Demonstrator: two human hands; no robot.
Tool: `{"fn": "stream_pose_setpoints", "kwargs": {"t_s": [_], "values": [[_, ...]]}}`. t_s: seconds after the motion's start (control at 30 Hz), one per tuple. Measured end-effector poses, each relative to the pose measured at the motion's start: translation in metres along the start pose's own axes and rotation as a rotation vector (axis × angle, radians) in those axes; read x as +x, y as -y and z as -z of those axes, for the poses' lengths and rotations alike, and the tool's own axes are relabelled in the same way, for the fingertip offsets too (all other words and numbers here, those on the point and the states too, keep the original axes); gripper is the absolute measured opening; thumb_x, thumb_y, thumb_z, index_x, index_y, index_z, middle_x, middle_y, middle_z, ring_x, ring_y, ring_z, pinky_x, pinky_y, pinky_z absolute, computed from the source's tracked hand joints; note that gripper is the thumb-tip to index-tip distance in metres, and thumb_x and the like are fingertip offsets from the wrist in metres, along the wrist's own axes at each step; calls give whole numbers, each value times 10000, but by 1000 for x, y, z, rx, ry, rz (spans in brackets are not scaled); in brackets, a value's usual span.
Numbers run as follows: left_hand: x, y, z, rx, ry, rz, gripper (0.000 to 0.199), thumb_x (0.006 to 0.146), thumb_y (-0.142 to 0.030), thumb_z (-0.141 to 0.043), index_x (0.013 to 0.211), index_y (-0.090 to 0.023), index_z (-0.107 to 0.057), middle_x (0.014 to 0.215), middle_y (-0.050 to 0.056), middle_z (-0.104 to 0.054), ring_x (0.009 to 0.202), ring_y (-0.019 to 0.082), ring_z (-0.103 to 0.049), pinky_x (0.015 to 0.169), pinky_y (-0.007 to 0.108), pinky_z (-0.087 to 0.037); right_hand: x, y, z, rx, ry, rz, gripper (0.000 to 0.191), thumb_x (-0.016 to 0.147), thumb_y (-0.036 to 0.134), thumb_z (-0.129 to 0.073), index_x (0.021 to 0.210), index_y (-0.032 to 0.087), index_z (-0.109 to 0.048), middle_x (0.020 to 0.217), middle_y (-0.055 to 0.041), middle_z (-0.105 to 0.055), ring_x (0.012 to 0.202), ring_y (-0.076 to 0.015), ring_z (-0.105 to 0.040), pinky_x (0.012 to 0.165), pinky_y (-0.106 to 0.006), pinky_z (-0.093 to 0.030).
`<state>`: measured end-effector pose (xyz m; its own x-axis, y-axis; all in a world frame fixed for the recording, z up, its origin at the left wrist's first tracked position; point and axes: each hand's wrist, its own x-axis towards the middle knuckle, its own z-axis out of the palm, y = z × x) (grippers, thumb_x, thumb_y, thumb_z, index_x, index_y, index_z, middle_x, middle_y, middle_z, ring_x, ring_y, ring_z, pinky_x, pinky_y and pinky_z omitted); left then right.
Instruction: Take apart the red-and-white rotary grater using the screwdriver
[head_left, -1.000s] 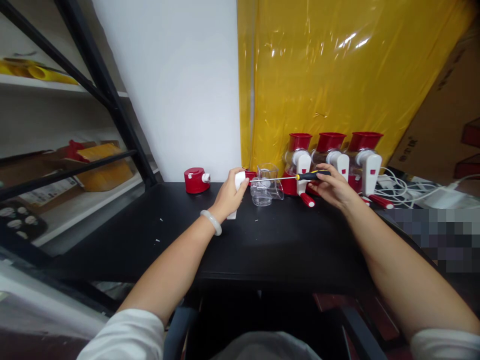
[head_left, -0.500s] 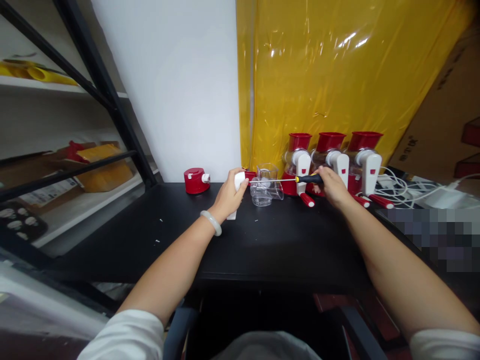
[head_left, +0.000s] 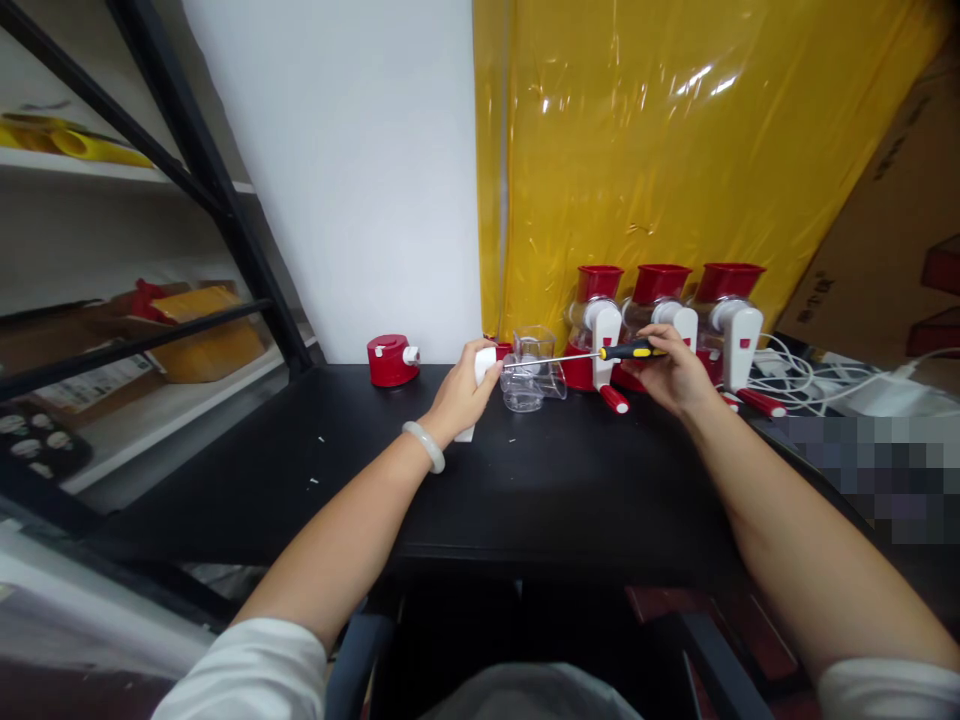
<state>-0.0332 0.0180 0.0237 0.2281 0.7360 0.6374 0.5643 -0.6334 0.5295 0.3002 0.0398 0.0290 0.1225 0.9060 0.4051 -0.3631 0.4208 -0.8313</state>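
Note:
My left hand (head_left: 463, 392) is wrapped round a white plastic part (head_left: 485, 364), mostly hidden by the fingers; its lower end shows below the palm. My right hand (head_left: 675, 372) grips the black and yellow handle of a screwdriver (head_left: 628, 351). The shaft runs leftward, its tip at the white part beside my left thumb; whether it touches cannot be made out. Behind the shaft stands a clear plastic housing (head_left: 525, 395). A small red piece (head_left: 502, 350) sits behind my left fingers. Left of that hand is a round red base (head_left: 393, 362) with a white side knob.
Three red and white hand-crank graters (head_left: 600, 318) stand at the back right of the black table (head_left: 480, 500). White cables (head_left: 806, 380) lie beyond them. A shelf rack (head_left: 225, 240) is on the left, and cartons (head_left: 862, 220) stand on the right.
The screwdriver's handle has turned, showing more yellow, and moved slightly right with my right hand. Those fingers have shifted into a looser hold. My left hand has barely moved.

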Motion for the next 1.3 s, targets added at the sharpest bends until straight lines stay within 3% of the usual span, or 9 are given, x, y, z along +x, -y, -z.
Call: {"fn": "stream_pose_setpoints", "kwargs": {"t_s": [0.17,0.33,0.5,0.63,0.8,0.93,1.13,1.23,1.3], "values": [[1,6,0,-15,-18,44,404,1004,-462,-459,1333,-229,-442,878,33,-649,710,188,-654,699,350,-551,5,-8,2,-228,-16,1,504,808,737,-563,774,235,-593,597,6,-554,498,-139,-545,500,-301,-504],[2,10,-1,-28,-38,53,417,1002,-480,-458,1342,-239,-437,840,15,-632,655,165,-626,673,333,-547,1,-7,-2,-254,-4,9,333,783,546,-706,744,235,-594,527,38,-506,414,-98,-426,481,-280,-460],[2,8,-1,-17,-28,47,428,998,-488,-457,1338,-229,-438,894,35,-645,701,175,-639,686,337,-548,-4,1,-4,-89,29,-44,214,670,318,-737,801,262,-578,721,32,-587,582,-123,-549,549,-278,-514],[1,6,-1,-22,-23,37,428,998,-483,-457,1333,-219,-436,905,37,-650,694,173,-639,693,340,-551,-4,2,-2,-87,69,2,219,688,377,-724,796,264,-571,783,13,-588,701,-160,-600,603,-306,-546],[3,9,-1,-46,-55,52,419,996,-477,-461,1330,-225,-433,850,8,-632,614,148,-613,688,339,-555,-2,-3,-4,-209,61,-2,457,813,703,-574,745,251,-561,553,16,-495,455,-135,-473,499,-314,-479],[3,11,0,-53,-52,67,420,995,-481,-460,1329,-229,-430,814,-6,-617,592,150,-611,675,345,-557,-2,-6,-6,-237,44,-18,342,792,559,-697,753,248,-560,486,54,-441,400,-101,-386,503,-294,-476],[2,9,-1,-54,-37,76,423,995,-486,-462,1331,-231,-430,742,-21,-594,560,157,-605,645,346,-552,-3,-3,-3,-97,31,-69,244,645,283,-743,815,260,-569,707,43,-581,586,-120,-558,564,-278,-524],[2,10,-1,-52,-35,75,425,994,-491,-464,1330,-233,-431,741,-23,-592,563,156,-606,641,341,-550,-3,-2,-2,-104,52,-45,227,658,307,-742,802,258,-574,756,29,-599,643,-140,-589,569,-288,-533],[2,10,-1,-57,-42,68,421,994,-489,-467,1328,-236,-432,769,-17,-602,577,152,-612,644,335,-552,-2,-3,-3,-129,39,-45,243,733,433,-720,764,247,-566,707,11,-594,588,-146,-573,524,-294,-512]]}}
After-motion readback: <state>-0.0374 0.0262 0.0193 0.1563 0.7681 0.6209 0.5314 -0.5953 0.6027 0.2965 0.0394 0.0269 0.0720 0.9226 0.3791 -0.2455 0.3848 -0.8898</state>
